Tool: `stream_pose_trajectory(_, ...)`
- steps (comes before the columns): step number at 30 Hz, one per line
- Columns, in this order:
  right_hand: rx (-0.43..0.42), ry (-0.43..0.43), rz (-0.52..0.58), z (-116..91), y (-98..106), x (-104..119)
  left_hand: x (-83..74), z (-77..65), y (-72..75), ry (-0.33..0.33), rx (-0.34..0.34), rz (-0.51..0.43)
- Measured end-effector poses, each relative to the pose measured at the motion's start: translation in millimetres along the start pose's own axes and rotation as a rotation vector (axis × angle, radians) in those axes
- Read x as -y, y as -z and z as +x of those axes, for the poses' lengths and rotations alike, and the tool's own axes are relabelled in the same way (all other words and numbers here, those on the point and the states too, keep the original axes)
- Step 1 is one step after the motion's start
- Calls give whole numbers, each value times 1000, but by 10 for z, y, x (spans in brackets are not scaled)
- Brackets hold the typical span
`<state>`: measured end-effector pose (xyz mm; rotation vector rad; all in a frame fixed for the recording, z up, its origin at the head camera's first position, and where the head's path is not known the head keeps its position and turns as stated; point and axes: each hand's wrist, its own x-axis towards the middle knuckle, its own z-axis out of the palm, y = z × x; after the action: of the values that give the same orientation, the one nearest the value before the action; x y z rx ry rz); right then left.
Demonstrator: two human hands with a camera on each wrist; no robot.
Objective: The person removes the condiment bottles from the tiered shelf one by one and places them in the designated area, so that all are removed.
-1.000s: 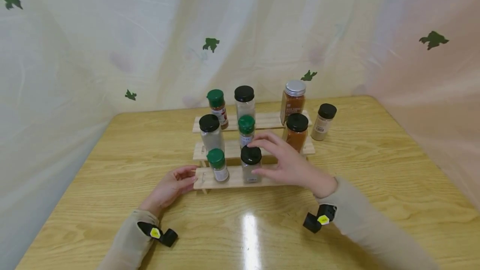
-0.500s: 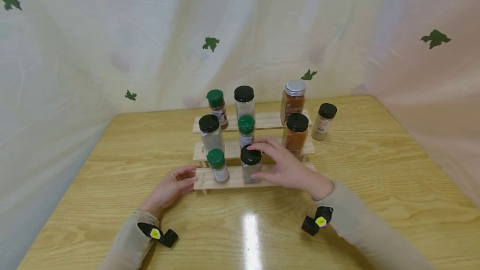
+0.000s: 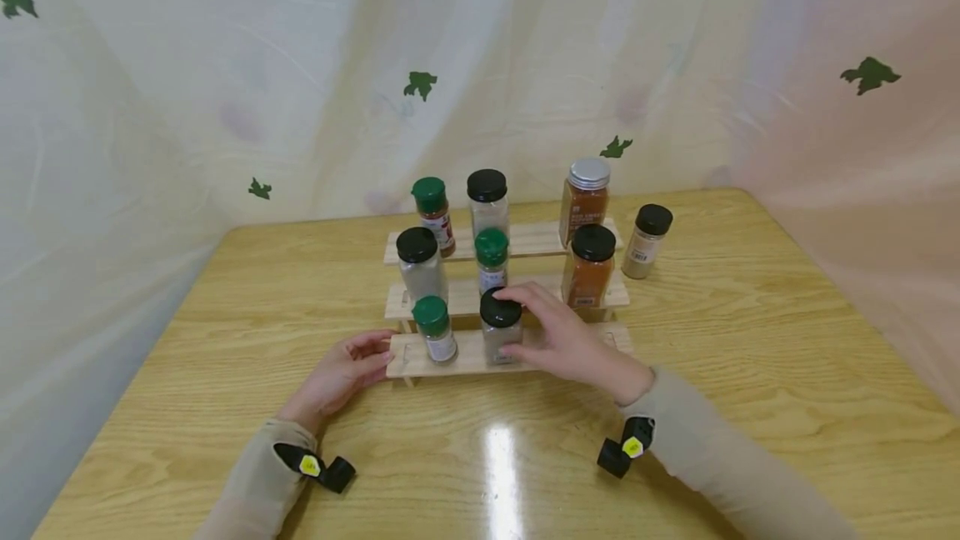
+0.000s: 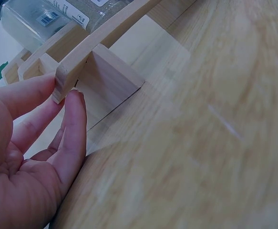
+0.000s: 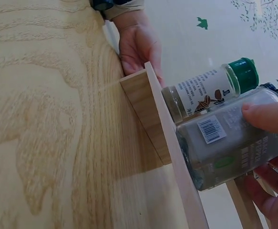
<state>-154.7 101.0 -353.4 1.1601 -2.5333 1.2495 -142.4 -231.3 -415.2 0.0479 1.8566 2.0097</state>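
Observation:
A three-tier wooden spice rack point(image 3: 468, 357) stands on the table. At its left end, my left hand point(image 3: 337, 375) pinches the corner of the lowest shelf, thumb and fingertips on the board's end in the left wrist view. On that shelf my right hand point(image 3: 573, 340) grips a black-lidded square spice jar point(image 5: 224, 138) of greyish powder. Its thumb presses the jar's front face, a finger reaches the lid, and other fingers curl behind. Left of it stands a green-capped spice jar point(image 3: 437, 332), its side close to the gripped jar in the right wrist view.
The middle shelf bears a clear black-lidded jar point(image 3: 422, 265), a green-capped jar point(image 3: 492, 261) and an orange-filled jar point(image 3: 588, 269). Three more stand on top, including a silver-lidded jar point(image 3: 585, 202). A black-capped bottle point(image 3: 647, 242) is on the table point(image 3: 750, 315) at right.
My right wrist and forearm have shifted slightly left and toward me, and the fingers have settled lower around the square jar. The jar and my left hand have stayed in place.

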Motion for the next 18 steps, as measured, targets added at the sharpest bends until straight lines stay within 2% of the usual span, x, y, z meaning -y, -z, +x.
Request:
stream_pose_trajectory(11, -39, 12, -11, -11, -34, 4, -31, -24, -5, 1, 2, 13)
stream_pose_trajectory(18, -36, -17, 1, -20, -48, -14, -27, -29, -10, -4, 8, 17)
